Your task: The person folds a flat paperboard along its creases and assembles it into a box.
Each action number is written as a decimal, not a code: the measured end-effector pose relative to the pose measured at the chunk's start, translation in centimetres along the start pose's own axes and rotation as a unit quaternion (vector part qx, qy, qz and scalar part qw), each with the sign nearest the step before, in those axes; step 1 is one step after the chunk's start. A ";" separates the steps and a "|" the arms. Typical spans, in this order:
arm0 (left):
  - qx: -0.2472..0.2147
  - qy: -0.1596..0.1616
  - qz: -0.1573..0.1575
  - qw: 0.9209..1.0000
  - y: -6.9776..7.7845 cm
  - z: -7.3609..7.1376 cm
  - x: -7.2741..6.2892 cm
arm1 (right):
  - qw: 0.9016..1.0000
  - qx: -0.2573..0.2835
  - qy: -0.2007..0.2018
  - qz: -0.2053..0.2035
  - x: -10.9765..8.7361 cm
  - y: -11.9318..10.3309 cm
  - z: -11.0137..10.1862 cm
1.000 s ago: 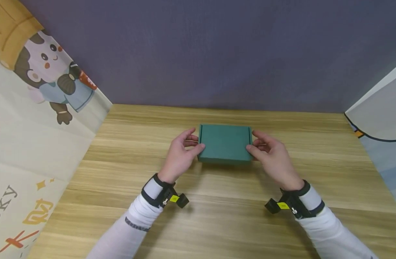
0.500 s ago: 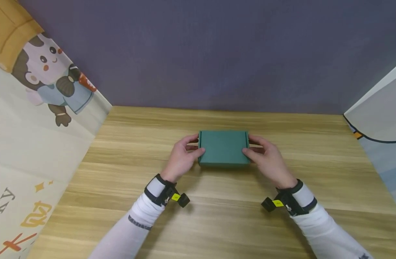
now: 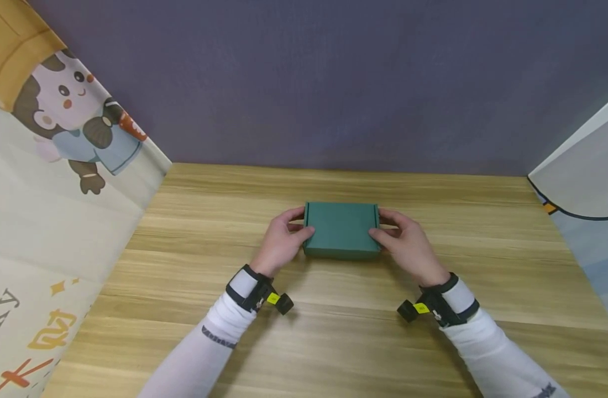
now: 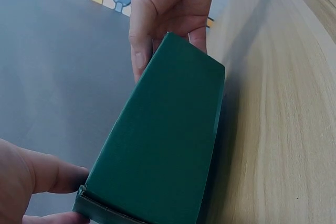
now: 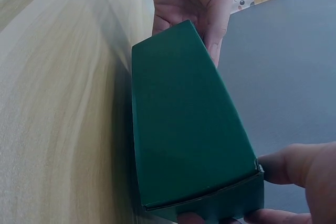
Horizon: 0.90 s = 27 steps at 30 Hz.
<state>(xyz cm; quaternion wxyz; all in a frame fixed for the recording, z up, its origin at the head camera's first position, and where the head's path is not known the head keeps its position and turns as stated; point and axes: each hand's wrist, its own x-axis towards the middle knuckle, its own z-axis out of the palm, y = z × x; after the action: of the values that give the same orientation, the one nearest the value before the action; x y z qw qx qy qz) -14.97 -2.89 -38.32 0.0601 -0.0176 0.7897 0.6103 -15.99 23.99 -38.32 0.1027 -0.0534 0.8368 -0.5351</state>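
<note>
Near the middle of the wooden table [image 3: 194, 331], the green box [image 3: 341, 229] is pinched at its short ends by the left hand [image 3: 282, 239] and right hand [image 3: 402, 243], so uneven squeezing might dent the thin cardboard or let it slip.

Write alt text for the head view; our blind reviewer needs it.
Two hands grip a closed green box by its short ends on a wooden table: left hand at one end, right hand at the other. Cartoon-printed panels flank the table.
</note>
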 end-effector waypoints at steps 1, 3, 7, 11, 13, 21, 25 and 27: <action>0.000 0.000 0.000 1.000 0.0 0.1 0.1 | 1.000 -0.001 0.000 0.000 0.1 0.0 -0.1; -0.001 0.000 -0.001 1.000 0.0 0.2 0.4 | 1.000 -0.005 -0.002 0.002 0.4 0.1 -0.2; -0.003 -0.003 -0.009 1.000 0.0 0.5 0.8 | 1.000 -0.010 -0.007 0.001 0.8 0.2 -0.5; 0.000 -0.006 -0.017 1.000 0.1 0.7 1.1 | 1.000 -0.008 -0.012 0.002 1.2 0.5 -0.8; 0.000 -0.009 -0.019 1.000 0.2 0.7 1.1 | 1.000 -0.007 -0.012 0.006 1.2 0.6 -0.8; 0.009 -0.010 -0.021 1.000 -0.2 0.4 0.4 | 1.000 -0.003 -0.008 0.009 0.4 0.9 0.0; 0.015 -0.011 -0.016 1.000 -0.4 0.3 0.1 | 1.000 0.002 -0.008 0.012 -0.2 0.8 0.3; 0.017 -0.012 -0.015 1.000 -0.6 0.2 -0.1 | 1.000 0.007 -0.009 0.014 -0.5 0.7 0.4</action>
<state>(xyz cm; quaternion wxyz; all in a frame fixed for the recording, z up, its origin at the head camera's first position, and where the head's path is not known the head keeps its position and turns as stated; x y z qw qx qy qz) -14.81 -2.86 -38.90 0.0795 -0.0211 0.7991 0.5956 -15.42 24.02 -39.12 0.1187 -0.0456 0.8328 -0.5388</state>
